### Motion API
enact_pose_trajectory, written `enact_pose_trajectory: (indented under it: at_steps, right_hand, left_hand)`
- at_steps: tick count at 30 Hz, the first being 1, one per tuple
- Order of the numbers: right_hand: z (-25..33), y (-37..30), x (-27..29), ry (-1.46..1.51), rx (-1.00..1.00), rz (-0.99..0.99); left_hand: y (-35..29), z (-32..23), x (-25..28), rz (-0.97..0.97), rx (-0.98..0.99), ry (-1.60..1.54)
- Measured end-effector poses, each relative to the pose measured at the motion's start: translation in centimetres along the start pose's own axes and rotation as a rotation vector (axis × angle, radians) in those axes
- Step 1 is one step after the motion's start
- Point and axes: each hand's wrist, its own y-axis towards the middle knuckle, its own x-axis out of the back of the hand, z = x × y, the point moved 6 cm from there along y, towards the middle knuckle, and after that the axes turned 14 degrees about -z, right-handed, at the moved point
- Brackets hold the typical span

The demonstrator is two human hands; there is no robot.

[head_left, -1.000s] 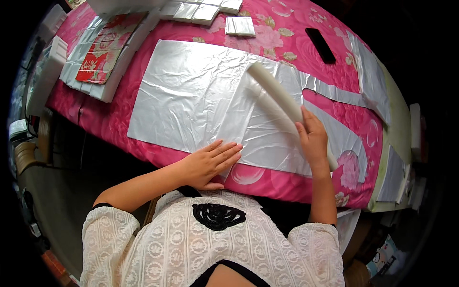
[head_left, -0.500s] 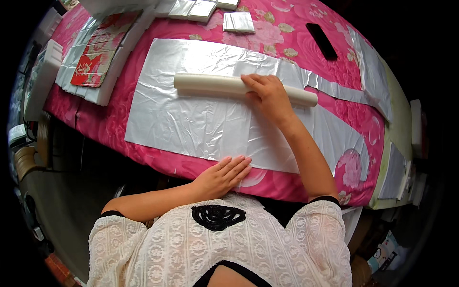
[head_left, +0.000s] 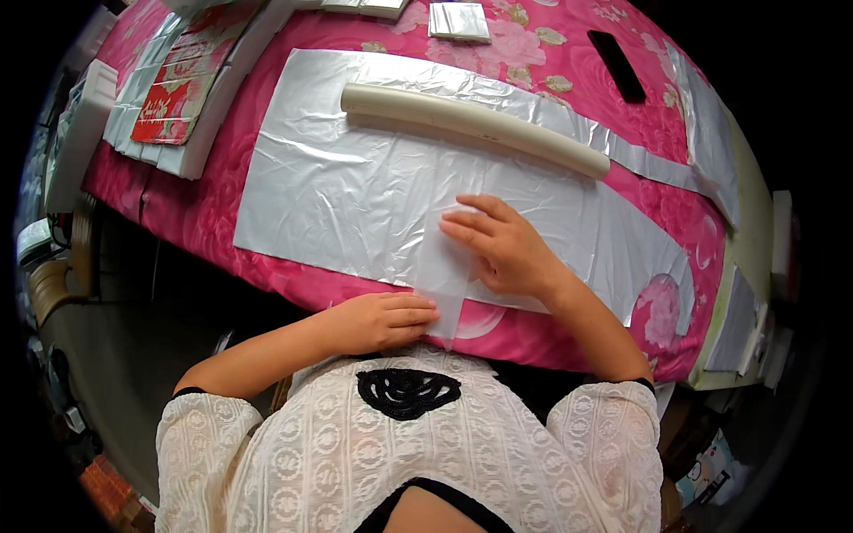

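A wide silver foil-like sheet [head_left: 329, 191] lies over the pink cloth, lightly creased. Across its far half rests a long off-white tube [head_left: 480, 122], touched by neither hand. A translucent plastic strip [head_left: 442, 275] runs from the sheet's middle toward me, past its near edge. My left hand [head_left: 388, 322] is at the table's near edge, its fingers together and bent over the strip's left side; its thumb is hidden. Above the strip and sheet, my right hand [head_left: 502, 244] is open, fingers apart and curved, with nothing gripped.
A black phone [head_left: 617, 67] lies at the far right. Beyond the tube sits a flat silver packet [head_left: 459, 21]. At the far left, a red printed card [head_left: 182, 89] rests on white foam blocks [head_left: 209, 133]. More silver sheet [head_left: 706, 133] lies at the table's right end.
My right hand has let go of the tube and come back toward me over the strip. The left hand has shifted slightly left and its fingers have bent. More of the strip now shows.
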Motion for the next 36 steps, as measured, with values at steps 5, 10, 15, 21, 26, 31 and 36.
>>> enact_pose_trajectory:
  at_steps: [5, 10, 15, 21, 26, 31, 36]
  right_hand:
    - [1.9, -2.3, -0.9, 0.028, -0.034, -0.047]
    - [1.5, -2.6, -1.1, -0.083, -0.084, -0.264]
    - [1.2, -2.5, -0.8, -0.026, -0.169, -0.341]
    - [1.0, -2.9, -0.2, -0.076, -0.148, -0.362]
    - [-2.3, -2.5, 0.0, 0.154, -0.58, -0.296]
    - [-5.9, -1.5, -1.0, 0.464, -1.168, -0.09]
    - [-6.2, -1.6, -1.2, 0.508, -1.244, -0.082]
  left_hand:
    - [1.1, 0.2, 1.5, -0.154, 0.145, -0.169]
    - [2.9, 1.3, 3.6, -0.258, 0.295, -0.224]
    - [3.9, 3.4, 3.5, -0.116, 0.291, 0.176]
    - [3.8, 5.0, 2.9, -0.184, 0.359, 0.241]
    - [4.4, 6.9, 3.9, -0.395, 0.735, -0.051]
    - [5.6, 6.2, 4.4, -0.462, 0.594, 0.203]
    - [5.4, 5.7, 0.1, -0.033, 0.508, 0.472]
